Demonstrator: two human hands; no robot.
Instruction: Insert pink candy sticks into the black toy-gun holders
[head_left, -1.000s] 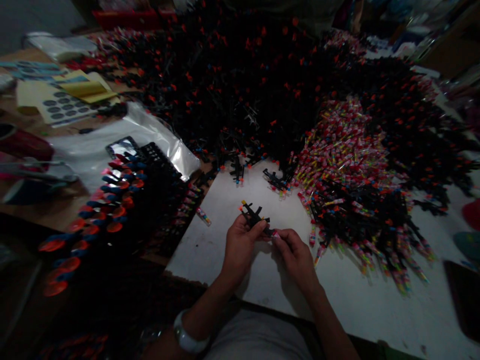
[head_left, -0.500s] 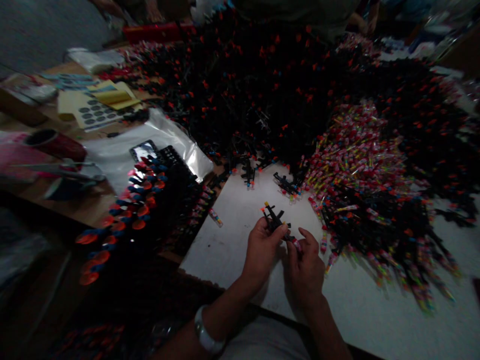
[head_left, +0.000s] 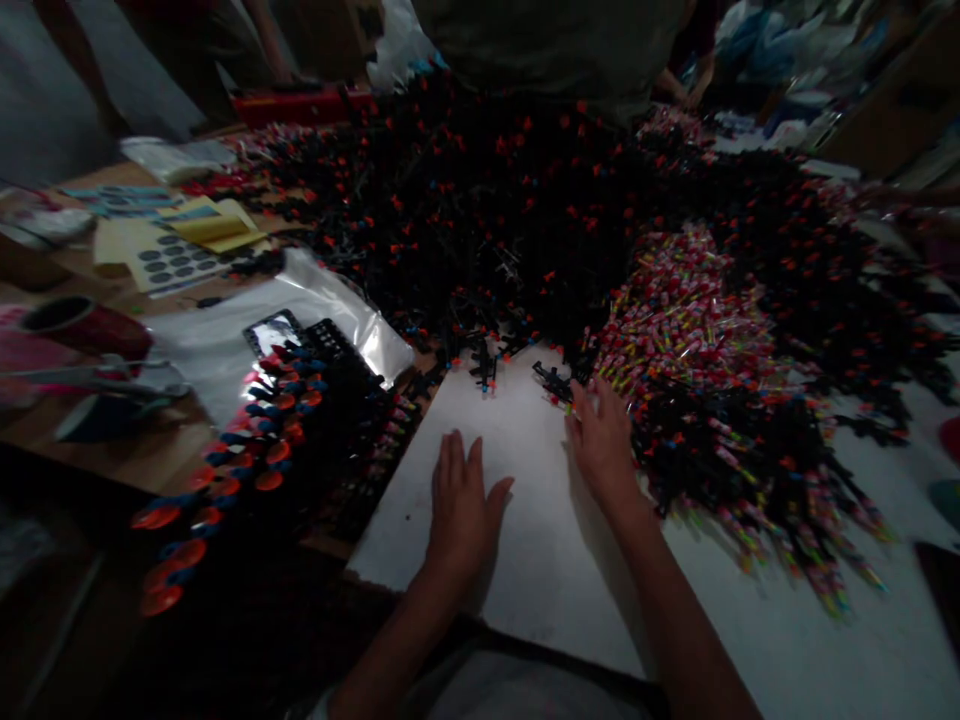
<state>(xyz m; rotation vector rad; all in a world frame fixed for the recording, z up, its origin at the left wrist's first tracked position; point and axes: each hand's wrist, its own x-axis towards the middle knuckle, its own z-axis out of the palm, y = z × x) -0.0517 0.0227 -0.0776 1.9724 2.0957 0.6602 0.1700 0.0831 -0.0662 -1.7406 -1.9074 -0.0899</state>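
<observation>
My left hand (head_left: pixel 459 510) lies over the white tabletop (head_left: pixel 525 570) with its fingers stretched out and thumb apart; it holds nothing. My right hand (head_left: pixel 602 445) reaches forward at the near edge of the pile of candy-filled tubes (head_left: pixel 690 310), fingers extended and apart. Just left of those fingertips rests a small black toy gun (head_left: pixel 553 380). Another black toy gun (head_left: pixel 482 362) lies farther left on the white surface. Whether the right fingertips touch a tube or the gun is hard to tell in the dim light.
A large heap of black toy guns with orange tips (head_left: pixel 480 210) fills the back. More guns with tubes (head_left: pixel 772 480) lie at right. On the left are a row of orange-and-blue pieces (head_left: pixel 277 420), plastic bags (head_left: pixel 352 310), sticker sheets (head_left: pixel 172 255) and scissors (head_left: pixel 112 375). People stand behind.
Both hands held a black toy gun with a tube; it is gone from them now. My left hand moved left and opened. My right hand moved forward to the tube pile. The view shifted slightly.
</observation>
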